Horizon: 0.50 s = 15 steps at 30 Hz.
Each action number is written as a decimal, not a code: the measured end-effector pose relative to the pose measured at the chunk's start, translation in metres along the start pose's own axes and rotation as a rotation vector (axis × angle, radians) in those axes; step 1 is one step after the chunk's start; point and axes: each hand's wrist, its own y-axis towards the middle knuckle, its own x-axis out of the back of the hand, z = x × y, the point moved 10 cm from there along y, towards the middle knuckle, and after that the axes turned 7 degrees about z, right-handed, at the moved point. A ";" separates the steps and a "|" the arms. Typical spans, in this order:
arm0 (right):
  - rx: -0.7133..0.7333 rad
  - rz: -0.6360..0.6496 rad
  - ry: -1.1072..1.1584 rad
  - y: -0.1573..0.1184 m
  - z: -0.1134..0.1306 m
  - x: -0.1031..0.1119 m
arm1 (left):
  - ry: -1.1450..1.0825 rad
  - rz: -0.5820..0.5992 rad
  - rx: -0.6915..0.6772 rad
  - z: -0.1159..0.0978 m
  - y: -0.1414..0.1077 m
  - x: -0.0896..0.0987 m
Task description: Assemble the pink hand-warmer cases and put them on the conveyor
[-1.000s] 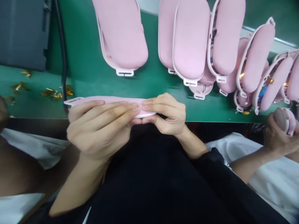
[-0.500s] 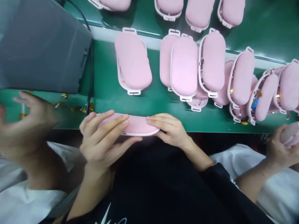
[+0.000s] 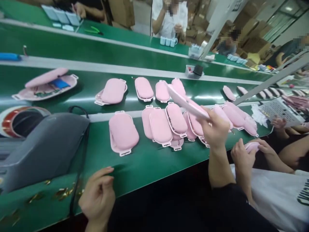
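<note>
Since the earlier frame, the slim pink oval case with a pale rim (image 3: 188, 103) has left the near edge of the green table (image 3: 145, 172) and the left hand (image 3: 98, 195) has let go of it. The right hand (image 3: 215, 129) alone now carries the case, tilted and raised — well to the right of the dark grey plastic box (image 3: 51, 145), the landmark here.

The right hand's grip is closed on one end of the case, with the far end pointing back toward the box's side. The left hand's grip holds nothing: its fingers are loosely curled, the thumb a little apart from the index fingertip, just to the right of the box and nearer the wearer.

A black cable (image 3: 83, 151) runs along the box's right side, and crinkled gold foil scraps (image 3: 64, 192) lie in front of it. Right of the box sits a single pink rounded case (image 3: 123, 132), then a cluster of overlapping pink cases (image 3: 160, 125). Beyond the box, an opened pink case (image 3: 48, 87) shows a blue part (image 3: 59, 83) inside. Far to the box's right — past the raised case — a co-worker's hands (image 3: 244, 158) hold a small pale pink piece (image 3: 252, 147).
</note>
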 end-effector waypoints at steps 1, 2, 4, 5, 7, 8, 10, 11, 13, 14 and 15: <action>-0.097 0.100 -0.241 0.029 -0.017 -0.008 | -0.028 0.062 -0.037 -0.004 0.003 -0.006; -0.206 0.256 -0.480 0.056 -0.038 -0.022 | -0.050 0.108 -0.069 -0.008 0.004 -0.009; -0.292 0.353 -0.593 0.102 -0.067 -0.036 | -0.075 0.163 -0.101 -0.012 0.006 -0.009; -0.335 0.394 -0.636 0.120 -0.081 -0.043 | -0.075 0.174 -0.101 -0.012 0.006 -0.008; -0.407 0.484 -0.694 0.143 -0.110 -0.057 | -0.061 0.199 -0.087 -0.010 0.006 -0.007; -0.436 0.531 -0.715 0.149 -0.123 -0.063 | -0.054 0.208 -0.089 -0.009 0.006 -0.007; -0.471 0.614 -0.734 0.157 -0.143 -0.075 | -0.041 0.236 -0.110 -0.010 0.006 -0.012; -0.470 0.645 -0.730 0.161 -0.148 -0.082 | -0.033 0.247 -0.120 -0.011 0.007 -0.015; -0.433 0.685 -0.695 0.171 -0.149 -0.101 | -0.033 0.249 -0.113 -0.013 0.009 -0.019; -0.398 0.695 -0.666 0.178 -0.145 -0.113 | -0.036 0.251 -0.096 -0.013 0.010 -0.020; -0.350 0.701 -0.632 0.185 -0.138 -0.126 | -0.034 0.253 -0.077 -0.014 0.011 -0.022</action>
